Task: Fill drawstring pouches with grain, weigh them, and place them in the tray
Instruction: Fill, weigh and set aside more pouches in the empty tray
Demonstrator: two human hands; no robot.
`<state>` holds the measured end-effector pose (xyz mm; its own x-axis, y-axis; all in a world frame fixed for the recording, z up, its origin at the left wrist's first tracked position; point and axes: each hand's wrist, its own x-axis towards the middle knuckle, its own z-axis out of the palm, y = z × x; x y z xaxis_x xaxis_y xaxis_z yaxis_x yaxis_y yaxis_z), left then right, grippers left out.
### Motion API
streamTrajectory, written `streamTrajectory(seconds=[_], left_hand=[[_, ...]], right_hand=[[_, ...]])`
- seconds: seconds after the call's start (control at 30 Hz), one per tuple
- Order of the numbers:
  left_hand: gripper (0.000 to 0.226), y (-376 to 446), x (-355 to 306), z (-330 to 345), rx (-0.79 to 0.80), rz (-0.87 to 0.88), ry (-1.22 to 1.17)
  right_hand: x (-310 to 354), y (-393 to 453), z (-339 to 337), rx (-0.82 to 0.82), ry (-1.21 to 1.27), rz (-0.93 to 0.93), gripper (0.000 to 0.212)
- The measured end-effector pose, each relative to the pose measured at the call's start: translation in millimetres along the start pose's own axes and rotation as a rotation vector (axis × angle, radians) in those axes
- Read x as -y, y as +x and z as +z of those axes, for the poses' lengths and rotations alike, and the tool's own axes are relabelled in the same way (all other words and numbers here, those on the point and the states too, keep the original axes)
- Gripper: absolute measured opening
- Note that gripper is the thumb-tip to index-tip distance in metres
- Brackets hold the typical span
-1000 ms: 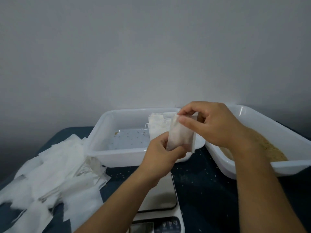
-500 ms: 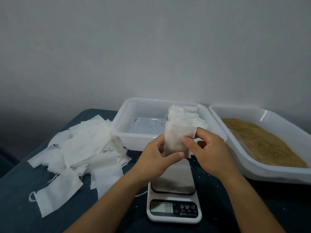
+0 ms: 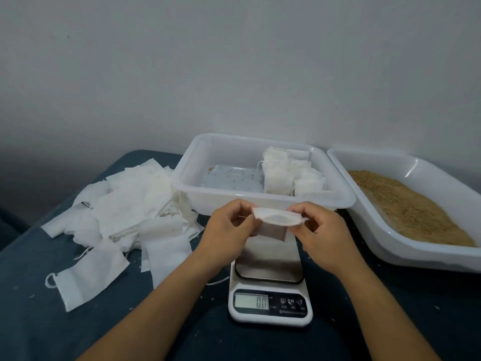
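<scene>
Both hands hold one white drawstring pouch above the scale, its mouth pulled open toward me. My left hand pinches the pouch's left rim and my right hand pinches the right rim. The scale's steel platform is bare and its display reads 0.0. Behind it stands a white tray with several filled pouches stacked at its right side. A second white tray at the right holds brown grain.
A heap of empty white pouches lies on the dark blue table at the left, some spilling toward the front. Loose grains dot the table and the tray floor. A grey wall stands close behind the trays.
The pouch went from upright and flat to held lower with its mouth spread open between both hands. The view tilted down, showing the scale's display and more of the table.
</scene>
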<state>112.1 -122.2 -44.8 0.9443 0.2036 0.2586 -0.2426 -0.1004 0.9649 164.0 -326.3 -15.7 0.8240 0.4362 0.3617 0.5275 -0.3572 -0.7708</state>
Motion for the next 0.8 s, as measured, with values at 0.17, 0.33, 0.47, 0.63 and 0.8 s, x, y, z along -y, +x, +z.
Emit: streamTrajectory(seconds=[0.17,0.33,0.47,0.63,0.8], left_hand=[[0.018,-2.1,-3.4,-3.8,0.084,-0.070,0.002],[0.017,-0.5,0.0,-5.7,0.068,-0.033,0.137],[0.020,-0.4,3.0,-8.9,0.083,-0.072,0.184],[0.018,-0.2,7.1,-5.5,0.062,0.006,0.476],[0.017,0.1,10.4,-3.2,0.060,0.017,0.575]], right_hand=[[-3.9,0.6,1.4,0.023,-0.011,0.037,0.011],[-6.6,0.1,0.8,0.123,-0.040,0.125,0.003],[-7.4,0.6,-1.8,0.211,-0.079,0.178,0.005],[-13.7,1.5,-4.6,0.239,-0.265,0.149,0.019],[-23.8,3.4,-21.9,0.405,-0.158,0.225,0.048]])
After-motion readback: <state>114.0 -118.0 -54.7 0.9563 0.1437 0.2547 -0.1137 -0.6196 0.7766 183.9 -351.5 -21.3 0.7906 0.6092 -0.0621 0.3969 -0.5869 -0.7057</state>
